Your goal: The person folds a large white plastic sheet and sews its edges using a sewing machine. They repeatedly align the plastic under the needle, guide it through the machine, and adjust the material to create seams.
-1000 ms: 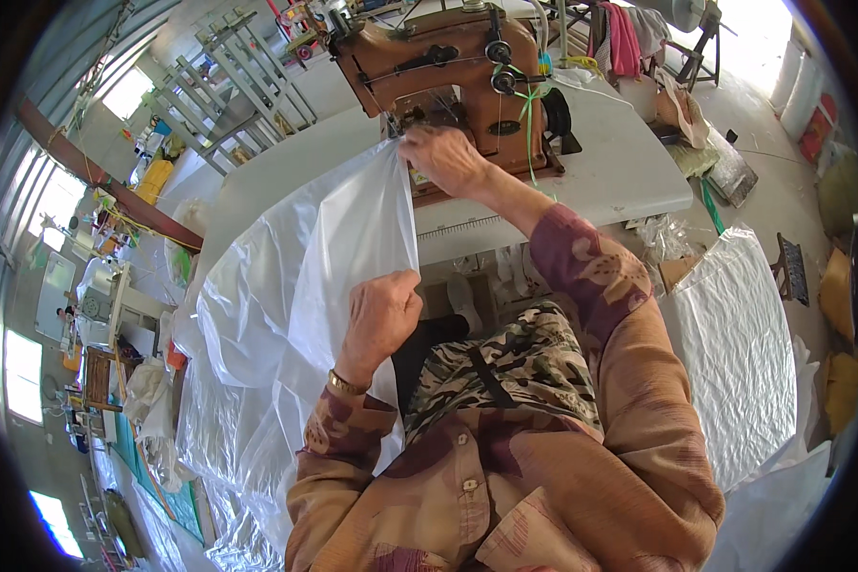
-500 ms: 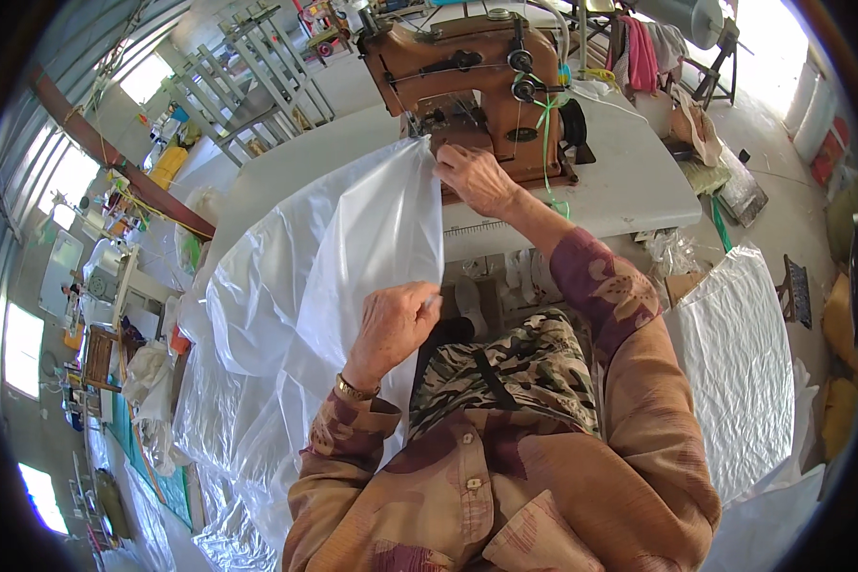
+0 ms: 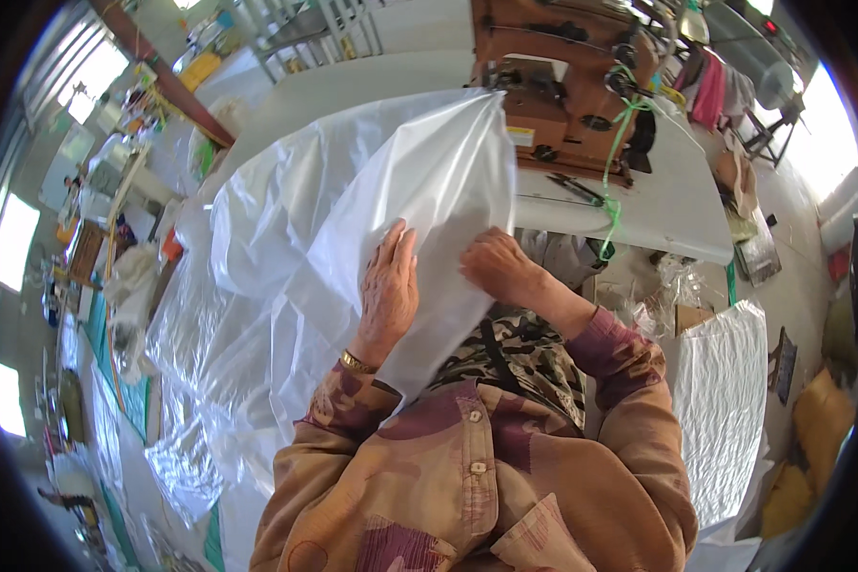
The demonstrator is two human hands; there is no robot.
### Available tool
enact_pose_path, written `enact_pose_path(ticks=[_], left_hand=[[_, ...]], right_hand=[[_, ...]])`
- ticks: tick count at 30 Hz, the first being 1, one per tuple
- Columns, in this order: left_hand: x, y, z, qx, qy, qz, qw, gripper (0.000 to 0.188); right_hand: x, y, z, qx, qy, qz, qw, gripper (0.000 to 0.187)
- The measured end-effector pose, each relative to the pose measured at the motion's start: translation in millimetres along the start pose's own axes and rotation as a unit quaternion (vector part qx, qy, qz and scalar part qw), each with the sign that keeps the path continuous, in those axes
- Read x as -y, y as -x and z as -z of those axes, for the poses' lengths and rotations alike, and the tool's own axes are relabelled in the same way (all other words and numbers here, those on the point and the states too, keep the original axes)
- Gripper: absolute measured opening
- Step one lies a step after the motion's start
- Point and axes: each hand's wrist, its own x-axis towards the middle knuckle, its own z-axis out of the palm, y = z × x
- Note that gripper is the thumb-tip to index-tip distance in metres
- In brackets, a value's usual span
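Note:
A large translucent white plastic sheet (image 3: 429, 181) drapes off the left of the table, its far corner up at the needle side of a brown sewing machine (image 3: 567, 110). With fingers stretched out, my left hand (image 3: 387, 291) lies flat on the sheet. My right hand (image 3: 505, 269) is closed at the sheet's right edge, seeming to pinch it; the fingertips are partly hidden. Beyond that hand, a dark slim tool (image 3: 576, 189) rests on the table beside the machine's base. Green ribbon (image 3: 625, 138) hangs from the machine.
The pale sewing table (image 3: 677, 205) spans the far side. Silvery sheeting (image 3: 725, 400) stands at my right, and more crinkled plastic (image 3: 195, 400) spreads at the left. Grey metal racks (image 3: 305, 33) are at the back. Pink cloth (image 3: 708, 91) hangs at the far right.
My right hand has come back from the needle area to the sheet's near right edge. My left hand has opened from a closed grip and moved forward onto the sheet. The view has shifted.

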Motion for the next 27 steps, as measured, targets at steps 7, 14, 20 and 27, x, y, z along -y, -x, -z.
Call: enact_pose_path(ticks=[7, 14, 20, 27], left_hand=[[48.5, 70.5, -9.5, 0.032, -0.129, 0.107, 0.985, 0.055], [86.4, 88.7, -21.0, -0.012, -0.134, 0.123, 0.983, 0.013], [32.3, 70.4, -0.6, 0.065, 0.049, 0.197, 0.977, 0.021], [53.5, 102.3, -31.9, -0.032, -0.11, 0.137, 0.984, 0.022]], right_hand=[[7.3, 3.0, -11.5, -0.011, -0.231, -0.101, 0.968, 0.027], [33.3, -34.8, -80.2, -0.136, -0.715, -0.346, 0.592, 0.033], [45.0, -68.7, -113.8, -0.107, -0.704, -0.333, 0.618, 0.029], [89.5, -64.1, -62.3, -0.174, -0.502, -0.326, 0.782, 0.042]])
